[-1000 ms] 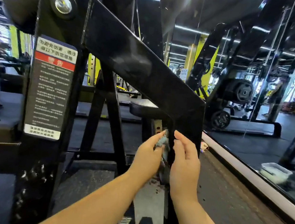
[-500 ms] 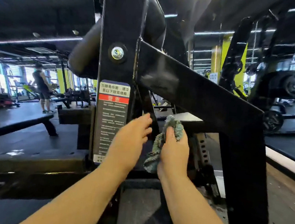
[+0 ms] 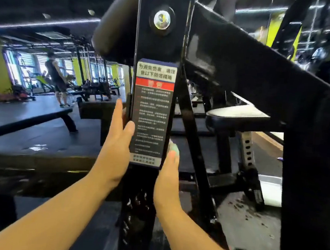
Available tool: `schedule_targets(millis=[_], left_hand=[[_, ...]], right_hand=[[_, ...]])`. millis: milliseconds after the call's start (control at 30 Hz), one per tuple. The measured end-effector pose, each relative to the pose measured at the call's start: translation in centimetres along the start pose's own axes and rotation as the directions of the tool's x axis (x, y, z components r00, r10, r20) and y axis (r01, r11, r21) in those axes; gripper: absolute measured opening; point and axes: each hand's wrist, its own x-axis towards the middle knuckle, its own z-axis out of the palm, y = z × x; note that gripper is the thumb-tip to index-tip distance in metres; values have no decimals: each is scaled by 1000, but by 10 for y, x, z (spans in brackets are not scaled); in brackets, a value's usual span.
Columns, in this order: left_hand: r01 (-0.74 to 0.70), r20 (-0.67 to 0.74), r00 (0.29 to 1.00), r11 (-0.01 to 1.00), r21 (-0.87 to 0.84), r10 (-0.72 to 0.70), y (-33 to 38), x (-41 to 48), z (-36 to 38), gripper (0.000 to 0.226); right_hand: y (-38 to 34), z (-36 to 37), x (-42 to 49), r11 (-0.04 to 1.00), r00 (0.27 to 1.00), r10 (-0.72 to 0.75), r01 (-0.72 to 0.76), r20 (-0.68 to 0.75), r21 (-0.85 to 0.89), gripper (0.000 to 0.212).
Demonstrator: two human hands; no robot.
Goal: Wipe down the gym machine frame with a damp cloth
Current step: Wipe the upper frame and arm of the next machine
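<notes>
The black upright post of the gym machine frame stands in front of me, with a warning label stuck on its face. My left hand lies flat against the post's left edge, fingers straight and thumb touching the label. My right hand is on the post's right edge at the label's lower corner. It presses a pale green-grey cloth against the post. Only a small bit of the cloth shows above my fingers. A slanted black beam runs down to the right from the post.
A padded roller sticks out upper left of the post. A seat pad on a holed adjuster column stands behind right. A thick black upright fills the right side. A person stands far left among benches.
Both hands moved onto the labelled post: the left from in front of the label to its left edge, the right with the cloth from mid-air to the post's right edge. The view moved closer.
</notes>
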Motion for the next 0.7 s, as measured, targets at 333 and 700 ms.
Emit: schedule_targets(millis=[333,700], left_hand=[[-136,-131,961,832,538,243,-31,-40,-2,47],[-181,-9,950,576,797,311,-89,-101,-22,52]], right_hand=[[-49,20,15,990,990,-142,142,-21,-5,67],[65,-21,-60,811,832,554,-534,-22,237,49]])
